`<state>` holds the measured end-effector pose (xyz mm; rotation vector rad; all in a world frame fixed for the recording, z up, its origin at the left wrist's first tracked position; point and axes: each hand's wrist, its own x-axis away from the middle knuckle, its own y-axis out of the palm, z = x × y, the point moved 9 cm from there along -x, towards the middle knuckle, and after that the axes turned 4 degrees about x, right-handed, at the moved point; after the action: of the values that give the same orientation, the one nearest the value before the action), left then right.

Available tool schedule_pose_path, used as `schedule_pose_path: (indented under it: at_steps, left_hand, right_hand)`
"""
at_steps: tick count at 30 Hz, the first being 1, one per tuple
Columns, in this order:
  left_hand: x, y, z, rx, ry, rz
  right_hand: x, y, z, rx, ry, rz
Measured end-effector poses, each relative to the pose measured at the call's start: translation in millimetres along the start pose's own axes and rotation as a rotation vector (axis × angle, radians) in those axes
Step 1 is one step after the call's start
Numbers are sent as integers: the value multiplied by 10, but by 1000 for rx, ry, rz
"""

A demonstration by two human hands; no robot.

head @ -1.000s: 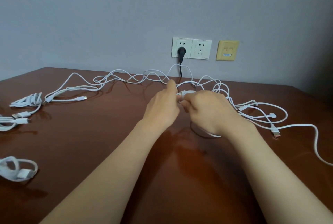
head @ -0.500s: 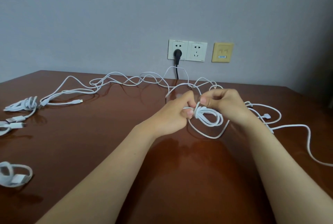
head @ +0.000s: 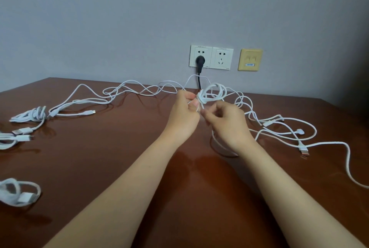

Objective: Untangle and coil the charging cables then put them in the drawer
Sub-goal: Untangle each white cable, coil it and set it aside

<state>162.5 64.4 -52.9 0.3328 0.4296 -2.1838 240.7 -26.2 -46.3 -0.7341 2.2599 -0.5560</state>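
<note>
**Above the counter (head: 89,158), a coil (head: 202,97) half made**

Nearest, at the counter's left edge, a finished bundle (head: 19,192) lies. Further in, the left hand (head: 184,112) pinches the neck of the small coil, held up off the wood. The right hand (head: 225,122) pinches what seems to be its loose tail. Coiling is under way; next the tail wants wrapping round the loops. Beyond and rightward, tangled cables (head: 268,123) wait. No drawer shows.

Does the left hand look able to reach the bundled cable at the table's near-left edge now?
Likely not now: the left hand pinches the coil. Nothing lies between it and the bundled cable, so letting go frees it.
</note>
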Motion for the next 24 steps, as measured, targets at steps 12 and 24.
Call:
schedule_pose_path:
  at_steps: [12,24]
  left_hand:
    - [-20,-103,-78,-92,-60,74]
    - [111,133,85,-236,168,-52]
  right_hand:
    - [172,1,-442,197,-276,20]
    - [29,-153,-61,-275,5,143]
